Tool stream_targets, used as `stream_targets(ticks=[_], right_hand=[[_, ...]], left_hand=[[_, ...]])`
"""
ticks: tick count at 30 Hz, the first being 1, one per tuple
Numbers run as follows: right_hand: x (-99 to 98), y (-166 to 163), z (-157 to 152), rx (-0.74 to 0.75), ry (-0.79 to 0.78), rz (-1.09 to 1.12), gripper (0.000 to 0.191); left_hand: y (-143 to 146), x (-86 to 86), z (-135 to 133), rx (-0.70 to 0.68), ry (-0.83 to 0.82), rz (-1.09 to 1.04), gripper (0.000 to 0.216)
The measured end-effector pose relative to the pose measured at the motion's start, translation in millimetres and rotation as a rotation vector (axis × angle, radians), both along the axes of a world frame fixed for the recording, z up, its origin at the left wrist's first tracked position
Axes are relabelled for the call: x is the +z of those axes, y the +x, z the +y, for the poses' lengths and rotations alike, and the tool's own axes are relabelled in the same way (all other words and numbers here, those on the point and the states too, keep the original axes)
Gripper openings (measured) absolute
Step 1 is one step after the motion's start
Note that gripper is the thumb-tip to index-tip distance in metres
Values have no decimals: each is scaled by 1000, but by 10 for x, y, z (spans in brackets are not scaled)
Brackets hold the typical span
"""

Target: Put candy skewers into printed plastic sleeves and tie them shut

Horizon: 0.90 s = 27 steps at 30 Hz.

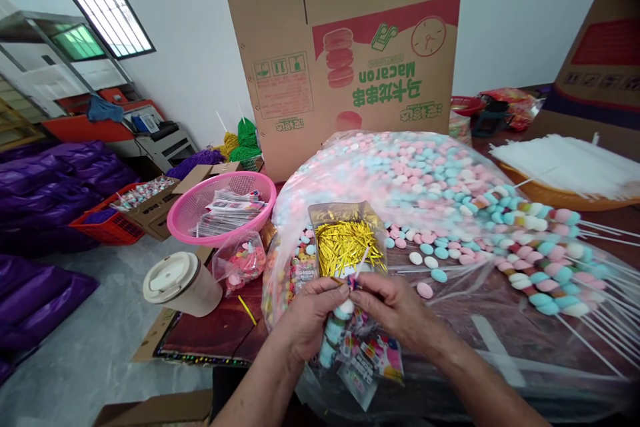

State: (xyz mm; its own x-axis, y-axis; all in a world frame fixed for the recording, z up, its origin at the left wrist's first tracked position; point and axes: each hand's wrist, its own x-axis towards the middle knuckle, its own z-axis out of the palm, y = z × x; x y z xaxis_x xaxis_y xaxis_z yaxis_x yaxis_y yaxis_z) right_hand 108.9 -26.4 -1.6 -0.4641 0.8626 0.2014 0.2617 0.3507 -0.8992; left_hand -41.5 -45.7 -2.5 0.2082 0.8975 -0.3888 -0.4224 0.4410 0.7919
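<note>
My left hand (315, 313) and my right hand (397, 310) meet in front of me, fingers pinched around the neck of a bagged candy skewer (334, 337). Its pale blue and white candies hang below my left fingers, and its white stick (363, 259) points up and away. A thin gold twist tie (339, 281) seems to lie at the pinch, partly hidden by fingertips. Just beyond stands an open box of gold twist ties (347, 247). Printed clear wrappers (383, 357) lie beneath my hands.
A large clear plastic bag (360, 180) of pink, blue and white candies fills the middle. Finished-looking skewers (555, 267) lie right, near white sticks in a basket (565, 173). Left are a pink basket (225, 180) of wrappers and a lidded cup (183, 283). A carton (280, 33) stands behind.
</note>
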Motion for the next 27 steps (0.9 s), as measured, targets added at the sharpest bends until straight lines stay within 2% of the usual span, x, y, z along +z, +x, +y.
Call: stream_targets(ticks=[3, 6, 8, 10, 13, 16, 17, 19, 21, 22, 24, 26, 27], right_hand=[[153, 131, -38, 194, 143, -21, 24], [210, 147, -40, 301, 39, 24, 23], [144, 75, -46, 197, 17, 20, 25], [19, -26, -64, -4, 125, -67, 27], [-140, -115, -80, -215, 481, -325, 26], [-124, -59, -56, -312, 802, -509, 27], [-88, -28, -52, -369, 855, -525, 28], [-20, 10, -78, -426, 902, -495, 27], [-6, -9, -151, -301, 843, -414, 26], [-23, -33, -192, -198, 751, -360, 25], [-75, -78, -248, -87, 432, -226, 25], [-109, -101, -259, -179, 73, -54, 26], [-111, -108, -257, -246, -46, 26, 27]], left_hand=[[-18, 64, -39, -160, -107, -154, 30], [-4, 83, -62, -179, -76, -255, 32], [19, 65, -62, -74, -75, -244, 30], [49, 24, -58, 80, -96, -197, 31], [108, -64, -62, 275, -75, -97, 35], [161, -108, -79, 445, 92, 90, 38], [164, -91, -79, 462, 96, 142, 43], [127, 6, -67, 361, -24, 145, 52], [24, 180, -50, 193, -136, 12, 57], [-48, 280, -47, 141, -121, -71, 60], [-196, 456, -69, 126, 31, -179, 65], [-293, 543, -124, -54, 113, -110, 69], [-307, 541, -159, -158, 123, -10, 66]])
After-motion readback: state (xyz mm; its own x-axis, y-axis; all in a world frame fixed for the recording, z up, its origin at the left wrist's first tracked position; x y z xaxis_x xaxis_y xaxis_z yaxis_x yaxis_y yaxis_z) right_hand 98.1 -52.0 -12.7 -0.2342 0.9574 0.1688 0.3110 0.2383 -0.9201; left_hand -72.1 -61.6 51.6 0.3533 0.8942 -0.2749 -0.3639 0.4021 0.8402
